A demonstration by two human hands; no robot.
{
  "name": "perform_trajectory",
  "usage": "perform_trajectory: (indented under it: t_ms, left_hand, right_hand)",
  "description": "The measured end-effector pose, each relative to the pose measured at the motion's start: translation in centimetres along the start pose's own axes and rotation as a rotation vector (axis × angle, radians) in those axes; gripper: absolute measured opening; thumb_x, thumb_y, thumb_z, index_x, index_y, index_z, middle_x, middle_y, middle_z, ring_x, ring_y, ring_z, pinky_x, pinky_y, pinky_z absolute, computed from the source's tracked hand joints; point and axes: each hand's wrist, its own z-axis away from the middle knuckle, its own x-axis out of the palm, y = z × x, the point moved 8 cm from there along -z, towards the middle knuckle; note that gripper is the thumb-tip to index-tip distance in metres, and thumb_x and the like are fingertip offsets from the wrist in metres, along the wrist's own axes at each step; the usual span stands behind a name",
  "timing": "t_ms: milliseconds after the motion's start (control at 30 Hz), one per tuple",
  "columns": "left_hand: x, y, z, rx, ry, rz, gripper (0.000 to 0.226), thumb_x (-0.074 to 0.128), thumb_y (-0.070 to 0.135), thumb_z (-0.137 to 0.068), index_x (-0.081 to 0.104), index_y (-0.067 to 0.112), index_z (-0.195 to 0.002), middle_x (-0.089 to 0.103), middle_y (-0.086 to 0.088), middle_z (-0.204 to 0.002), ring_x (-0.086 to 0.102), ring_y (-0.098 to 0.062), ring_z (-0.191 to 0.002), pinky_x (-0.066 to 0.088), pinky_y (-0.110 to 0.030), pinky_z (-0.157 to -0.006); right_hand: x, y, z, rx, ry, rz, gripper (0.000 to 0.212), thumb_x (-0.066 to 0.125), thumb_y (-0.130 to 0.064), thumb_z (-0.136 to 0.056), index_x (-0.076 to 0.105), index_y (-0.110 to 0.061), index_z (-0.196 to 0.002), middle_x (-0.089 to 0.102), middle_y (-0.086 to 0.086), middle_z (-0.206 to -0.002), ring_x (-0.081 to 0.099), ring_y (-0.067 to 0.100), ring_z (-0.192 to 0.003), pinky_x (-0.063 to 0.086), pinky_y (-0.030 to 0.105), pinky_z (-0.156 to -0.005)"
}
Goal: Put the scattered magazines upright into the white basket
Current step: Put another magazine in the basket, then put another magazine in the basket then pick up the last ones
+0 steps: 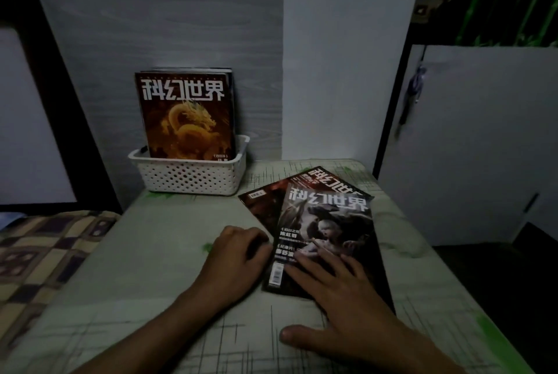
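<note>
A white perforated basket [190, 176] stands at the table's back left against the wall. Upright in it is a magazine with a golden dragon cover [187, 115], with more magazines behind it. Two magazines lie overlapped on the table: a grey-toned one [329, 222] on top, a dark reddish one [268, 201] beneath, angled away. My right hand [341, 298] lies flat with fingers spread on the lower part of the top magazine. My left hand [238, 256] has curled fingers at that magazine's left edge; whether it grips the edge is unclear.
The table [151, 253] has a pale cloth with green and dark line marks. A patterned bed cover [45, 247] lies at the left. A white cabinet door [477, 144] stands to the right, close to the table's edge.
</note>
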Motion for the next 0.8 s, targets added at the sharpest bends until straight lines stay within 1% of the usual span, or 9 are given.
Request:
perform_trajectory:
  t_ms: [100, 267, 367, 433, 500, 567, 633, 667, 800]
  left_hand:
    - [0.5, 1.8, 1.6, -0.091, 0.004, 0.046, 0.017, 0.062, 0.034, -0.086, 0.062, 0.029, -0.102, 0.066, 0.003, -0.099, 0.055, -0.012, -0.099, 0.048, -0.031, -0.079]
    - [0.7, 0.8, 1.6, -0.675, 0.001, 0.934, 0.036, 0.077, 0.002, -0.072, 0.062, 0.016, -0.101, 0.075, -0.008, -0.087, 0.074, -0.018, -0.069, 0.055, -0.025, -0.055]
    - [0.7, 2.1, 1.2, -0.558, -0.170, 0.833, 0.025, 0.067, -0.009, -0.078, 0.073, 0.014, -0.087, 0.077, -0.007, -0.085, 0.074, -0.018, -0.074, 0.058, -0.027, -0.065]
    - [0.2, 2.4, 1.5, -0.438, -0.167, 0.751, 0.033, 0.063, -0.010, -0.081, 0.072, 0.021, -0.082, 0.077, 0.005, -0.081, 0.072, -0.007, -0.074, 0.055, -0.021, -0.065]
    - [-1.5, 2.2, 2.0, -0.338, -0.109, 0.766, 0.037, 0.060, -0.010, -0.085, 0.072, 0.025, -0.087, 0.077, 0.013, -0.082, 0.072, -0.001, -0.076, 0.053, -0.015, -0.063]
    - [-4.0, 0.8, 2.3, -0.269, -0.042, 0.784, 0.038, 0.059, -0.008, -0.089, 0.072, 0.027, -0.097, 0.077, 0.011, -0.093, 0.072, -0.005, -0.088, 0.053, -0.016, -0.068]
    - [-6.5, -1.2, 2.5, -0.236, 0.032, 0.820, 0.036, 0.060, -0.007, -0.089, 0.072, 0.023, -0.105, 0.077, 0.004, -0.101, 0.071, -0.012, -0.097, 0.055, -0.022, -0.075]
    - [-7.6, -1.8, 2.5, -0.221, 0.072, 0.829, 0.035, 0.060, -0.007, -0.089, 0.071, 0.020, -0.107, 0.077, 0.002, -0.102, 0.071, -0.016, -0.099, 0.056, -0.025, -0.078]
    - [-13.8, -3.3, -0.1, -0.136, 0.286, 0.758, 0.035, 0.060, -0.004, -0.090, 0.070, 0.028, -0.102, 0.077, 0.007, -0.097, 0.071, -0.006, -0.092, 0.057, -0.021, -0.076]
  right_hand:
    - [0.1, -1.4, 0.5, -0.018, 0.001, -0.072, 0.092, 0.012, -0.097, -0.067, -0.010, -0.055, -0.147, -0.013, -0.029, -0.159, -0.024, 0.007, -0.146, -0.015, 0.047, -0.117]
    - [-1.5, -1.5, 1.3, -0.084, -0.052, -0.366, 0.062, 0.035, -0.087, -0.075, 0.020, -0.074, -0.134, 0.004, -0.042, -0.154, -0.019, -0.007, -0.144, -0.011, 0.037, -0.118]
    - [-2.8, -0.8, 1.8, -0.091, -0.048, -0.682, 0.049, 0.056, -0.073, -0.079, 0.051, -0.063, -0.126, 0.029, -0.045, -0.146, 0.007, -0.015, -0.143, 0.005, 0.018, -0.114]
    - [-4.7, 3.0, 1.8, 0.104, 0.224, -0.770, 0.054, 0.074, -0.045, -0.082, 0.055, -0.045, -0.133, 0.039, -0.029, -0.149, 0.029, -0.003, -0.142, 0.022, 0.005, -0.105]
    - [-6.1, 7.2, 2.2, 0.385, 0.429, -0.674, 0.072, 0.081, -0.022, -0.079, 0.046, -0.023, -0.142, 0.048, -0.003, -0.147, 0.046, 0.016, -0.134, 0.036, 0.017, -0.102]
    - [-6.5, 8.3, 1.2, 0.448, 0.433, -0.820, 0.056, 0.081, -0.009, -0.077, 0.057, -0.014, -0.128, 0.070, -0.004, -0.109, 0.065, 0.013, -0.099, 0.047, 0.019, -0.082]
    - [-7.1, 6.4, -1.4, 0.322, 0.410, -1.070, 0.026, 0.072, 0.007, -0.079, 0.066, -0.014, -0.094, 0.068, -0.009, -0.059, 0.061, 0.004, -0.052, 0.044, 0.009, -0.049]
    - [-7.8, 5.2, -2.4, 0.279, 0.432, -1.156, 0.024, 0.065, 0.011, -0.084, 0.065, -0.013, -0.089, 0.063, -0.008, -0.049, 0.054, 0.002, -0.041, 0.039, 0.009, -0.040]
    - [-13.2, 1.1, -8.1, 0.142, 0.669, -1.242, 0.019, 0.054, 0.001, -0.096, 0.065, -0.014, -0.101, 0.066, -0.006, -0.058, 0.051, 0.008, -0.036, 0.038, 0.018, -0.035]
